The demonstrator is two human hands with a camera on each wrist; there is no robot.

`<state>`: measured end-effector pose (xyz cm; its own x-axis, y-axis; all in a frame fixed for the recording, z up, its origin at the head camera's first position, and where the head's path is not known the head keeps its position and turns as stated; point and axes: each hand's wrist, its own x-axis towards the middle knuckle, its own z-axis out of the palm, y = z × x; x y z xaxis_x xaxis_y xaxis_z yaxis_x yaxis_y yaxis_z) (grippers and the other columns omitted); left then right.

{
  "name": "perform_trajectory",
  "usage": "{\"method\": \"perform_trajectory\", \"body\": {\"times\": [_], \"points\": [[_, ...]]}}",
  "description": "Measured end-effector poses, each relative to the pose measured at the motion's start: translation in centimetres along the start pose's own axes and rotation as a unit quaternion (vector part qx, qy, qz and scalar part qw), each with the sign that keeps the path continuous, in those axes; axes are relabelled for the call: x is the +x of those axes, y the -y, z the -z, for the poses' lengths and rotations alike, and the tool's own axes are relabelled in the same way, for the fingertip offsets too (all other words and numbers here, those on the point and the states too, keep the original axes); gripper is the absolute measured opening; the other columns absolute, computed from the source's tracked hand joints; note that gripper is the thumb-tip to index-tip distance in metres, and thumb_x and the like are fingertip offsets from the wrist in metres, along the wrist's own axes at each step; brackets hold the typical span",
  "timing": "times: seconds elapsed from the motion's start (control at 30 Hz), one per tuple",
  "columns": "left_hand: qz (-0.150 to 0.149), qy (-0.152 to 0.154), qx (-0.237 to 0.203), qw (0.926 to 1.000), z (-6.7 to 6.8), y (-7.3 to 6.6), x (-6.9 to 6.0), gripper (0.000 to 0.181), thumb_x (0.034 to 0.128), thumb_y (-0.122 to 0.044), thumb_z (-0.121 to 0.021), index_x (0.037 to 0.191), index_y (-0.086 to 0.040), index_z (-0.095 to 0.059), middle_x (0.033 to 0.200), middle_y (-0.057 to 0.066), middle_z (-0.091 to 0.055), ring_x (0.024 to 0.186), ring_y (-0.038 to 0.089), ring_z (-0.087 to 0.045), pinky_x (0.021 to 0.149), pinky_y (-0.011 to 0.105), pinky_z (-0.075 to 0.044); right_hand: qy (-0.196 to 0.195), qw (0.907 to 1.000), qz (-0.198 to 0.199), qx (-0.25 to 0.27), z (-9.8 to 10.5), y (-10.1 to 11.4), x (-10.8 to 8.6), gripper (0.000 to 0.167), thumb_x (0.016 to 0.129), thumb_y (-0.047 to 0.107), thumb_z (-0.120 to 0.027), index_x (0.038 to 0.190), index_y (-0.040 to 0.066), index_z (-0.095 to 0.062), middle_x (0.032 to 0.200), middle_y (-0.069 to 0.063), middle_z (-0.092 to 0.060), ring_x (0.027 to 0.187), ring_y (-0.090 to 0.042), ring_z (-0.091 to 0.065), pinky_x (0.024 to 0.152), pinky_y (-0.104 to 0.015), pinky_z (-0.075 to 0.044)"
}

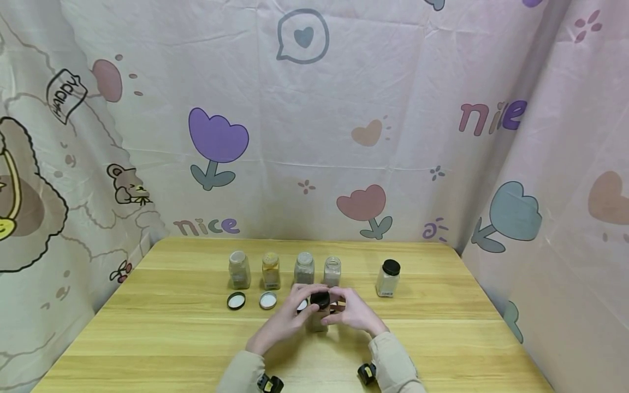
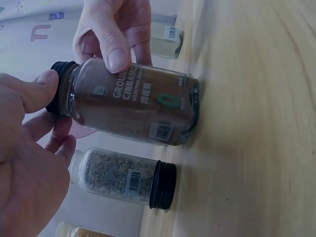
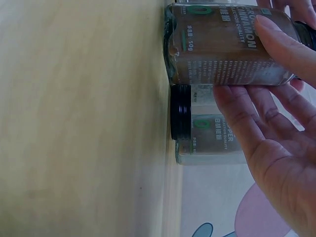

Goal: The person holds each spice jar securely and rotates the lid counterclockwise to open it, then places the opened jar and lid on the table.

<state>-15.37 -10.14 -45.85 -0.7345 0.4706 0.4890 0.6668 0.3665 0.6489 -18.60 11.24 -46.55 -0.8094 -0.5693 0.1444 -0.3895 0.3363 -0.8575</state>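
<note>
Both hands are on a ground cinnamon jar, a clear bottle of brown powder held upright near the table's middle. My left hand pinches its black lid between thumb and fingers. My right hand grips the glass body, with the thumb on the label side and fingers on the opposite side. The lid is on the jar's neck. Whether the jar's base touches the tabletop, I cannot tell. Just behind stand a jar of grainy grey seasoning and a pepper jar.
Lidless jars stand in a row at the back, including a yellow-powder jar and a left-end jar. Loose lids lie before them, such as a black-rimmed lid. A black-capped jar stands to the right. A printed curtain hangs behind.
</note>
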Motion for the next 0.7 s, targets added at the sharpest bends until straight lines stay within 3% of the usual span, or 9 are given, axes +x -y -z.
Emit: {"method": "perform_trajectory", "body": {"times": [0.13, 0.37, 0.53, 0.7], "points": [[0.0, -0.022, 0.022, 0.9995, -0.2, 0.0, 0.1, 0.037, 0.0971, -0.016, -0.063, 0.134, -0.013, -0.06, 0.133, 0.005, -0.061, 0.122, 0.019, -0.048, 0.103, 0.042, -0.051, 0.001, 1.0, 0.002, 0.001, 0.1, 0.1, 0.0, 0.052, 0.078, 0.009, -0.085, 0.126, 0.002, -0.064, 0.109, -0.01, -0.069, 0.1, -0.016, -0.064, 0.104, -0.045, -0.055], [0.02, -0.053, 0.044, 0.9974, -1.1, -0.2, 0.3, 0.044, 0.0943, -0.021, -0.068, 0.136, -0.009, -0.06, 0.129, 0.008, -0.057, 0.118, 0.02, -0.048, 0.093, 0.035, -0.055, 0.002, 1.0, -0.002, 0.008, 0.1, 0.1, 0.0, 0.049, 0.077, 0.004, -0.084, 0.123, 0.001, -0.065, 0.109, -0.012, -0.069, 0.101, -0.019, -0.065, 0.101, -0.042, -0.058], [0.025, -0.067, 0.04, 0.9967, -1.4, -0.1, 0.3, 0.046, 0.0983, -0.018, -0.063, 0.141, -0.004, -0.055, 0.13, 0.011, -0.053, 0.116, 0.022, -0.05, 0.091, 0.036, -0.058, 0.003, 1.0, -0.003, 0.006, 0.0, 0.1, 0.1, 0.046, 0.078, 0.009, -0.085, 0.12, 0.004, -0.067, 0.109, -0.01, -0.07, 0.1, -0.014, -0.065, 0.103, -0.039, -0.057], [0.047, -0.066, 0.009, 0.9967, -1.1, -0.3, 0.3, 0.044, 0.104, -0.016, -0.054, 0.146, -0.003, -0.048, 0.13, 0.011, -0.047, 0.115, 0.02, -0.054, 0.098, 0.039, -0.056, 0.003, 0.9999, 0.002, -0.013, 0.1, -0.1, 0.2, 0.045, 0.078, 0.013, -0.086, 0.119, 0.005, -0.067, 0.108, -0.009, -0.071, 0.098, -0.01, -0.065, 0.098, -0.033, -0.057]]}}
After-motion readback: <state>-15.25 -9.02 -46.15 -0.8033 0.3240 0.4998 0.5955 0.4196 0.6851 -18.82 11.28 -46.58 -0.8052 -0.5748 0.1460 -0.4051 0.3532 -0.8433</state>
